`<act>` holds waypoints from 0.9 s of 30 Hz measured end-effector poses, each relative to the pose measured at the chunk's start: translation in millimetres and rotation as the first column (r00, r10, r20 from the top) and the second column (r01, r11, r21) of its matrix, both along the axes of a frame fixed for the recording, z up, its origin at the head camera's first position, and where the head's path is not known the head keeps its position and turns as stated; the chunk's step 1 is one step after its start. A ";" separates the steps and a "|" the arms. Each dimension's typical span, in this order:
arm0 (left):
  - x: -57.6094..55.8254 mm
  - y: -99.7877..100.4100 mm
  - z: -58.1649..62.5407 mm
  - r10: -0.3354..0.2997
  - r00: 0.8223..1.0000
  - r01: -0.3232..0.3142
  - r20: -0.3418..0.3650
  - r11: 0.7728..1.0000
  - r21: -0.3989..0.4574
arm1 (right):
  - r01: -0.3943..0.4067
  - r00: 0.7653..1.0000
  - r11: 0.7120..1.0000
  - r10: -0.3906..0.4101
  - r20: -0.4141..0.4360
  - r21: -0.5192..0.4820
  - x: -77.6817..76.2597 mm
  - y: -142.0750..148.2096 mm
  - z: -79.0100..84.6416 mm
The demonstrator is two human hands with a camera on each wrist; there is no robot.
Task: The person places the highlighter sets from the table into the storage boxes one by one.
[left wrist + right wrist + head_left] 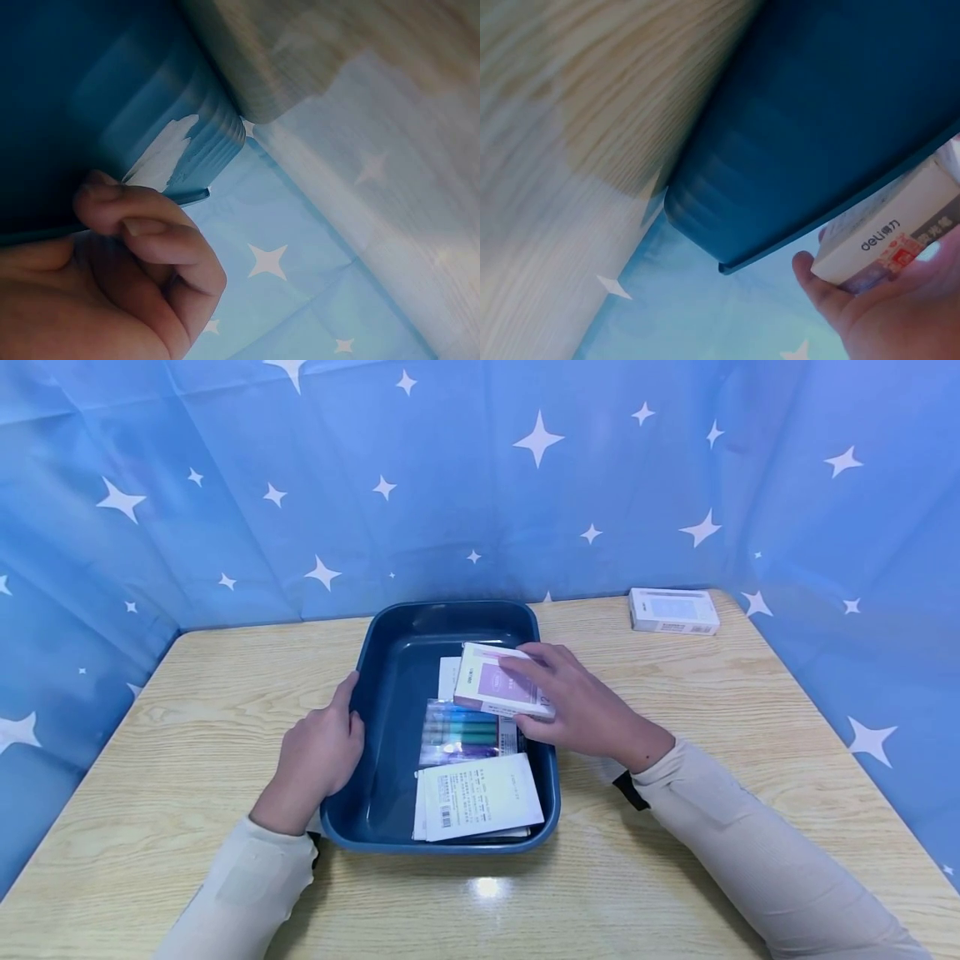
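Note:
A dark blue plastic bin [365, 718] stands on the table. My left hand [318, 747] grips its left rim; in the left wrist view the curled fingers [169, 232] lie against its outer wall. My right hand [581, 710] holds a small white and purple box [491, 681] over the right side of the bin, thumb on the near edge and fingers across the top. "Deli" is printed on the end of that box [900, 232] in the right wrist view. Below it lies a clear pack of coloured pens [459, 732], partly covered. White printed packets [480, 797] are stacked at the bin's near end.
Another white box [673, 612] lies at the table's back right corner. A white piece [447, 677] shows inside the bin behind the held box. The wooden table [217, 718] backs onto a blue curtain [450, 485] with white stars.

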State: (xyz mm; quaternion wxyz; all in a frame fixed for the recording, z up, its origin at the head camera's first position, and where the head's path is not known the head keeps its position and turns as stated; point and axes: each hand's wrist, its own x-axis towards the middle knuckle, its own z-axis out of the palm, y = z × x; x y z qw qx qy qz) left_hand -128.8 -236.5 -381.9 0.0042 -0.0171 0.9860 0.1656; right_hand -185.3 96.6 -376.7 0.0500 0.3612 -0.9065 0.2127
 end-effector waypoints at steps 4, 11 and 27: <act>0.4 0.2 -0.1 0.000 1.000 0.000 -0.001 1.000 0.001 | -0.008 1.000 1.000 0.008 -0.002 -0.004 0.6 -0.5 -0.1; 0.1 0.1 -0.6 -0.002 1.000 0.002 -0.015 1.000 -0.011 | -0.014 1.000 1.000 0.014 -0.014 0.001 0.0 -1.7 -2.2; -0.5 0.1 -0.6 -0.006 1.000 0.006 -0.014 1.000 -0.008 | -0.047 0.999 0.999 0.047 -0.007 0.016 -0.1 -1.8 -4.0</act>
